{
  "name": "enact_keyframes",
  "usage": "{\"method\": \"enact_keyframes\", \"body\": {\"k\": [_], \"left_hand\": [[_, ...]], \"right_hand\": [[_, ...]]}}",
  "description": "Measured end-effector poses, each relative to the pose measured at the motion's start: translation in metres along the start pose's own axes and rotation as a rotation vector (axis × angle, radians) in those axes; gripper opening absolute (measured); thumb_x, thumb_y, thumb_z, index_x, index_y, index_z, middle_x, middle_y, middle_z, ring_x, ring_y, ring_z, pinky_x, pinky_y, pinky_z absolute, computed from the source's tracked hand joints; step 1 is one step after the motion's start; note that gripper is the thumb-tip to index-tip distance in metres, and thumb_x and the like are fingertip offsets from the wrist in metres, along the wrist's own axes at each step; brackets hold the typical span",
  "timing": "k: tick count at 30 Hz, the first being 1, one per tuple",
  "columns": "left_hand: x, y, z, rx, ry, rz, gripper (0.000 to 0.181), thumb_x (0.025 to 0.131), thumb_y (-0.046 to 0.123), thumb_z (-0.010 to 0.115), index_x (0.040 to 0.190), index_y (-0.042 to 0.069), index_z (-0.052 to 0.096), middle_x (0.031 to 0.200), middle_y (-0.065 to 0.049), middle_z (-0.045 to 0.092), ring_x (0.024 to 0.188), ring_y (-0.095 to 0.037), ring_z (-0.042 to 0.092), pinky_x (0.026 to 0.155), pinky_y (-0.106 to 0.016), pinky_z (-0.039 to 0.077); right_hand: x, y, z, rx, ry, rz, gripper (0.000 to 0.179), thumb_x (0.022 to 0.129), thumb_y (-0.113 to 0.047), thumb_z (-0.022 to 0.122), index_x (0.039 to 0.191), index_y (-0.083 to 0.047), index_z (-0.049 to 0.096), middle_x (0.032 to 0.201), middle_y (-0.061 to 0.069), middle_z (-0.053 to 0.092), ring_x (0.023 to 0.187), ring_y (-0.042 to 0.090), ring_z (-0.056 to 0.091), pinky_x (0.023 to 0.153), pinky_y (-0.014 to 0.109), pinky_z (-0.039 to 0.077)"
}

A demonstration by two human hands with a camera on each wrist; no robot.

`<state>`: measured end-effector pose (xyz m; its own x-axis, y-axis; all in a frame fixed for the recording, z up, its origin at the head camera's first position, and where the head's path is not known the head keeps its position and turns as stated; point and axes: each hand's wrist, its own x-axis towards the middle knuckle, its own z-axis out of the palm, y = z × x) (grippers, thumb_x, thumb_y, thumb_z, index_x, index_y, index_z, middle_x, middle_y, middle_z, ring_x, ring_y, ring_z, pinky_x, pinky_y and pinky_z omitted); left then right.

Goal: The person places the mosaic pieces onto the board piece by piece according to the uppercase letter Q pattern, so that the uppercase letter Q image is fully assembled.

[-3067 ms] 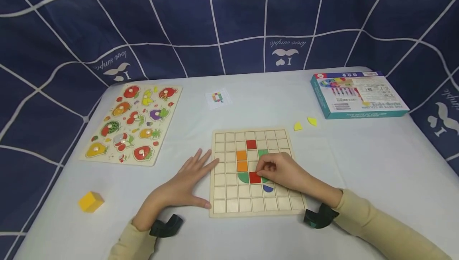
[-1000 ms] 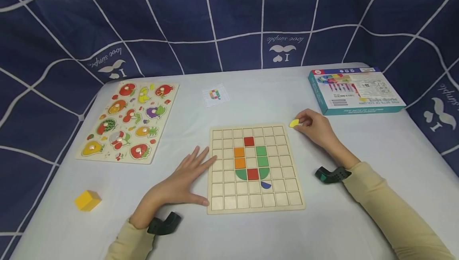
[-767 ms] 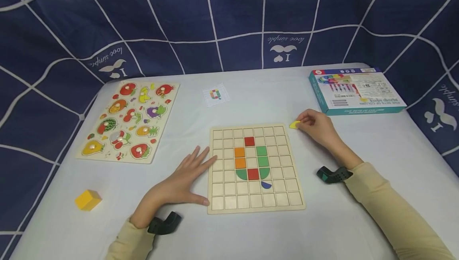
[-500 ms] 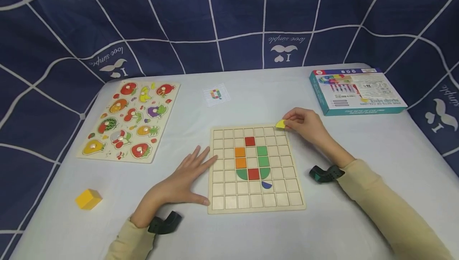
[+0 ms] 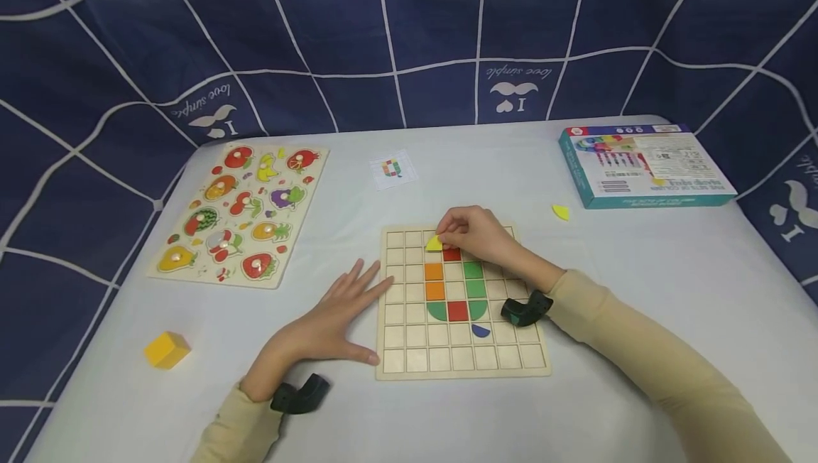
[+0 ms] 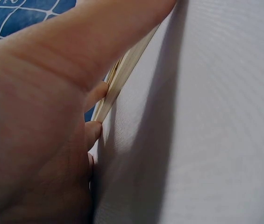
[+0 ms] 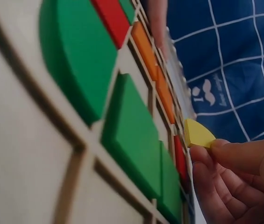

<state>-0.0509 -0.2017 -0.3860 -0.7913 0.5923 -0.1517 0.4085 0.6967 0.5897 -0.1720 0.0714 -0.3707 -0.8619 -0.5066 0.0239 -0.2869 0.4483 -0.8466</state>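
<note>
Pinching light, stiff yellow piece (image 5: 434, 243) by its edges in right hand (image 5: 476, 233); left hand (image 5: 326, 324) flat, steadying board (image 5: 461, 362).

Yellow quarter-round piece (image 5: 434, 243): pinched at fingertips, held over the grid board's (image 5: 409, 356) top rows, frame centre.

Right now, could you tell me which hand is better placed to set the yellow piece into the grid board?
The right hand: it already pinches the yellow piece over the board; the left hand lies flat.
</note>
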Motion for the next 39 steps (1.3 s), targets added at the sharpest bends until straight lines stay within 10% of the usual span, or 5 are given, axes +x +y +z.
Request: {"method": "enact_keyframes", "body": {"k": [22, 39], "left_hand": [[0.000, 0.001, 0.000, -0.004, -0.010, -0.006, 0.111, 0.063, 0.060, 0.076, 0.151, 0.018, 0.021, 0.156, -0.004, 0.000, 0.138, -0.024, -0.014, 0.109, -0.048, -0.001], [0.000, 0.001, 0.001, -0.015, -0.001, -0.005, 0.114, 0.060, 0.061, 0.077, 0.150, 0.018, 0.022, 0.156, -0.006, 0.002, 0.139, -0.027, -0.013, 0.108, -0.050, -0.001]], "right_hand": [[-0.006, 0.001, 0.002, -0.159, -0.004, -0.105, 0.003, 0.084, -0.010, 0.071, 0.081, -0.009, 0.070, 0.072, -0.006, 0.063, 0.063, 0.012, 0.055, 0.059, 0.028, 0.047], [-0.083, 0.062, -0.096, -0.261, 0.382, 0.150, 0.025, 0.087, -0.007, 0.066, 0.110, 0.001, 0.065, 0.104, 0.017, 0.062, 0.060, 0.020, 0.051, 0.049, 0.023, 0.040]]}}
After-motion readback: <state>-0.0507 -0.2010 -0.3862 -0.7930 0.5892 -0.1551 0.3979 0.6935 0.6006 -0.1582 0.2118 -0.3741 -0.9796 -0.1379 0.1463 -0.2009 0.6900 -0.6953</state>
